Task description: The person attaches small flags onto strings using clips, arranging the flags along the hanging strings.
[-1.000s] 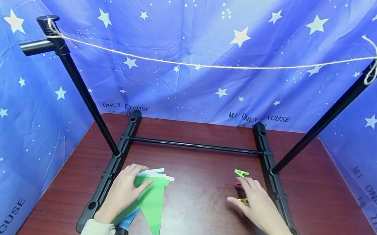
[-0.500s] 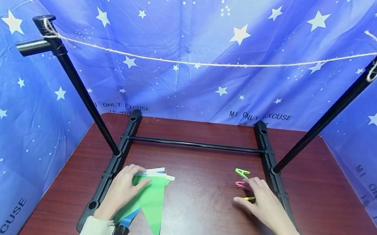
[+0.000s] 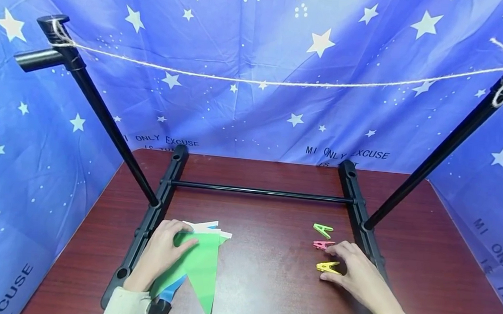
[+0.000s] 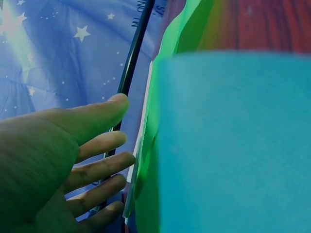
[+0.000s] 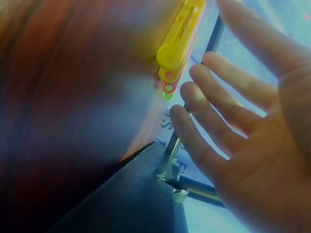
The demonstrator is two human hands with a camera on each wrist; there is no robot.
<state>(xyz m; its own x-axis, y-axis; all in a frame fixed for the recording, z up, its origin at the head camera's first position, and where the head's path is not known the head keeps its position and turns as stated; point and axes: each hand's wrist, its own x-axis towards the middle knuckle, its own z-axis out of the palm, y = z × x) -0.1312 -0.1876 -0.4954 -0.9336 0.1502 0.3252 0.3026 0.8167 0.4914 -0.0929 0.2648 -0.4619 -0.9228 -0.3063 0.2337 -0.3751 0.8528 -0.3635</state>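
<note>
My left hand [image 3: 161, 250] lies with relaxed, apart fingers along the left edge of a small stack of triangular pennants. A green pennant [image 3: 198, 258] is on top, a blue pennant [image 3: 170, 290] shows below it, and white strips [image 3: 206, 228] run along their upper edges. In the left wrist view, the spread fingers [image 4: 102, 170] are beside the paper, not pinching it. My right hand [image 3: 363, 281] is at the open end of a yellow clothespin [image 3: 327, 267], thumb and fingers apart; contact is unclear. Beyond it lie a pink clothespin [image 3: 323, 245] and a green clothespin [image 3: 323, 230].
A black frame stands on the brown table [image 3: 261, 289], with a left post [image 3: 109, 123], right post [image 3: 438, 155] and low crossbar [image 3: 262, 192]. White string [image 3: 263, 82] sags between the post tops. Blue star-printed cloth [image 3: 245, 30] surrounds the table.
My right hand has drawn back to the right, uncovering the pink and yellow clothespins. The left hand and pennants have stayed nearly still, while the head view has shifted slightly.
</note>
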